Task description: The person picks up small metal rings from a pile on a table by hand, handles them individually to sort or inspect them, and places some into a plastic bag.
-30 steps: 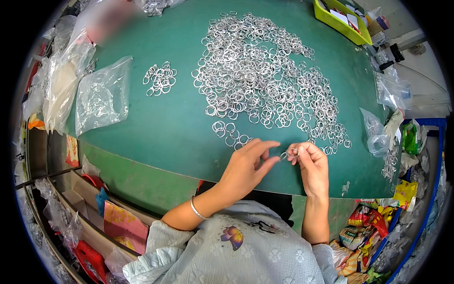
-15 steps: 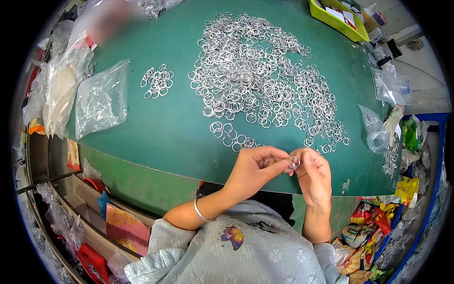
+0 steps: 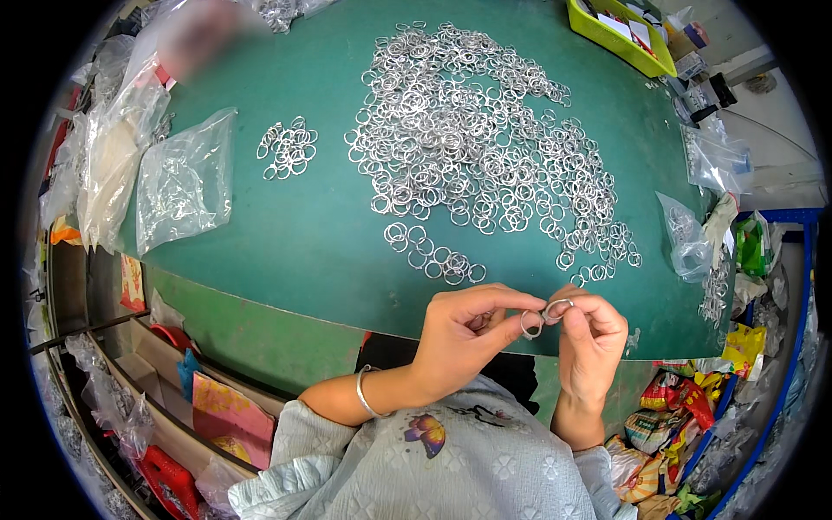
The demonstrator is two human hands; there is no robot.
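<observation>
Hands (image 3: 464, 334) (image 3: 589, 347) pinch two silver rings (image 3: 540, 325) above the green table (image 3: 286, 251).

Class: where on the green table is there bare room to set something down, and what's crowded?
Widest patch: the green table in front of the small ring cluster, bordered by the flat clear bag, the short ring row and the left hand. Narrower: between that cluster and the large ring pile. Crowded: that pile, almost throughout.
</observation>
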